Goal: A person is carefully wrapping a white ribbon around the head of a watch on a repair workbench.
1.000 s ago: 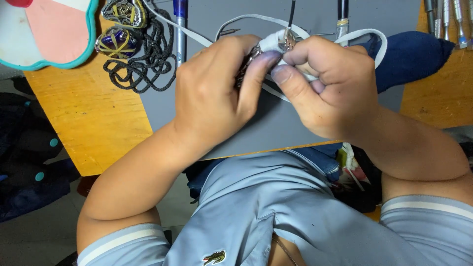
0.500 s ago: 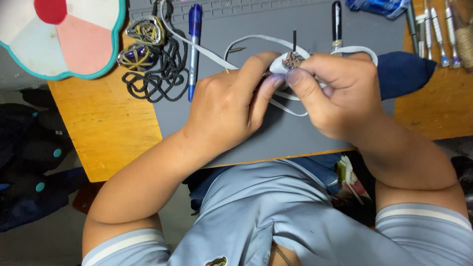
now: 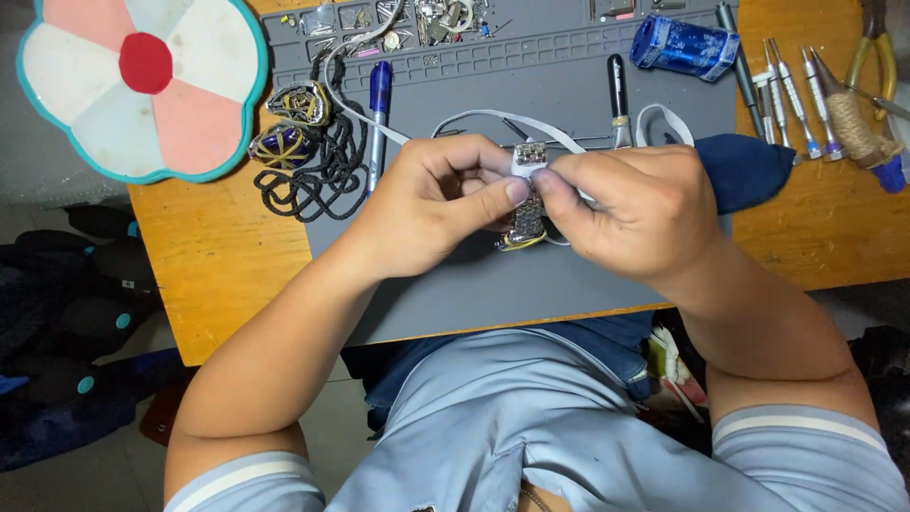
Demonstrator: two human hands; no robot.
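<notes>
- Both hands sit lower over the grey mat (image 3: 588, 284) than half a sec ago, nearer its front edge; more of the mat's back edge w/ its parts tray now shows, plus the blue canister (image 3: 684, 45) at the back right.
- Hidden/unclear: fingertips cover most of the small metal piece (image 3: 526, 204); only a studded silvery top, a shiny lower part and a bit of yellow at the bottom show. Can't tell exactly what it is.
- Flower-shaped pad (image 3: 142, 85) is cut off by the top and left frame edges; pliers (image 3: 877, 43) cut off at top right.
- Left hand (image 3: 431, 213): fingers curled in, thumb pressed against the piece from the left, pinching it.
- Right hand (image 3: 630, 213): fingers curled, thumb and forefinger pinching the same piece from the right; thumb tips of both hands nearly meet.
- Piece is held just above the mat's middle, upright-ish, w/ a white cable (image 3: 493, 118) looping behind it toward the mat's back.
- Black cord (image 3: 327, 175) w/ two blue-gold earpieces (image 3: 284, 142) lies at the mat's left edge, blue pen (image 3: 379, 104) just beside it.
- Dark blue cloth (image 3: 749, 171) lies at the mat's right edge, touching the right hand's back; small screwdrivers (image 3: 791, 95) on the wooden table (image 3: 227, 265) near the back right corner.
</notes>
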